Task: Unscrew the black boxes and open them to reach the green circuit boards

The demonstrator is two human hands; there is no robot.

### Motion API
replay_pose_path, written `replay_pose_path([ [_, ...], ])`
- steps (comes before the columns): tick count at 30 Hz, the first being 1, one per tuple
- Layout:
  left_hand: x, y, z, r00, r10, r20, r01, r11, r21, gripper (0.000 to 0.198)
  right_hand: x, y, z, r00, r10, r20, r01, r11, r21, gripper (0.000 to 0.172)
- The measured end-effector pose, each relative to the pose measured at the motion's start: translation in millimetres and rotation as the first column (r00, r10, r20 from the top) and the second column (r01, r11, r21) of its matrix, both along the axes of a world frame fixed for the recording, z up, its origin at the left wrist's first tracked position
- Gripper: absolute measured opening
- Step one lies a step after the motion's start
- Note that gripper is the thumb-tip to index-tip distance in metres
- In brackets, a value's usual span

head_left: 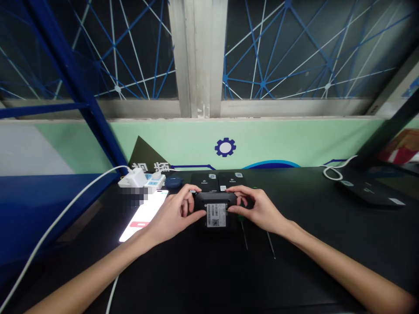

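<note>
A black device with a white printed label on its face is held between both hands at the middle of the view. My left hand grips its left end, with the thumb on the front and the index finger on the top edge. At the right end, my right hand holds it in the same way, thumb near the label. Below and behind my right hand, two thin metal shafts lie on the black table; a bit of green shows at the upper end of one.
Two flat black boxes lie behind the device. At the left are a lit phone, a power strip with a white charger, a dark blue round item and white cables. Another black device lies at the right.
</note>
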State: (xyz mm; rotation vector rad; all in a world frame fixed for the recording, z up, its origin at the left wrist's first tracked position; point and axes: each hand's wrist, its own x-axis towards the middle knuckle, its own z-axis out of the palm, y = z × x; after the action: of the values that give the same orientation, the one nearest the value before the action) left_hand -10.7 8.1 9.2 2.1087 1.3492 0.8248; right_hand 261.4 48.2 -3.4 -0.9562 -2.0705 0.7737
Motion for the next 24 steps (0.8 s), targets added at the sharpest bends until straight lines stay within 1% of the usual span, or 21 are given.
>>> replay_pose_path([
  [2, 0.7, 0.2, 0.7, 0.997, 0.034, 0.063, -0.036, 0.999, 0.026, 0.030, -0.8, -1.8, 0.3, 0.998, 0.019, -0.055, -0.022, 0.998, -0.055, 0.041],
  [4, 0.8, 0.5, 2.4, 0.994, 0.056, 0.097, -0.060, 0.997, 0.047, 0.025, -1.4, -4.1, 1.3, 0.994, 0.030, -0.108, -0.041, 0.994, -0.097, 0.039],
  [7, 0.1, 0.3, 5.3, 0.994, 0.040, 0.103, -0.045, 0.998, 0.040, 0.032, -1.7, -7.6, 3.1, 0.985, 0.053, -0.162, -0.073, 0.990, -0.122, 0.037],
  [11, -0.2, -1.8, 8.2, 0.998, -0.037, 0.054, 0.038, 0.999, -0.018, 0.042, -1.2, -10.2, 3.5, 0.977, 0.090, -0.193, -0.111, 0.988, -0.103, 0.034],
  [16, -2.0, -1.9, 10.0, 0.993, -0.110, 0.032, 0.113, 0.985, -0.131, 0.044, 1.9, -12.5, 8.3, 0.986, 0.116, -0.116, -0.119, 0.993, -0.025, 0.027],
  [21, -5.0, -0.9, 12.8, 0.980, -0.192, 0.059, 0.200, 0.942, -0.271, 0.048, 4.3, -16.9, 18.2, 0.991, 0.135, 0.008, -0.136, 0.988, 0.075, 0.022],
  [24, -6.4, -0.4, 12.0, 0.979, -0.201, -0.026, 0.188, 0.946, -0.263, 0.055, 5.1, -16.6, 19.5, 0.980, 0.175, 0.089, -0.186, 0.975, 0.124, 0.022],
])
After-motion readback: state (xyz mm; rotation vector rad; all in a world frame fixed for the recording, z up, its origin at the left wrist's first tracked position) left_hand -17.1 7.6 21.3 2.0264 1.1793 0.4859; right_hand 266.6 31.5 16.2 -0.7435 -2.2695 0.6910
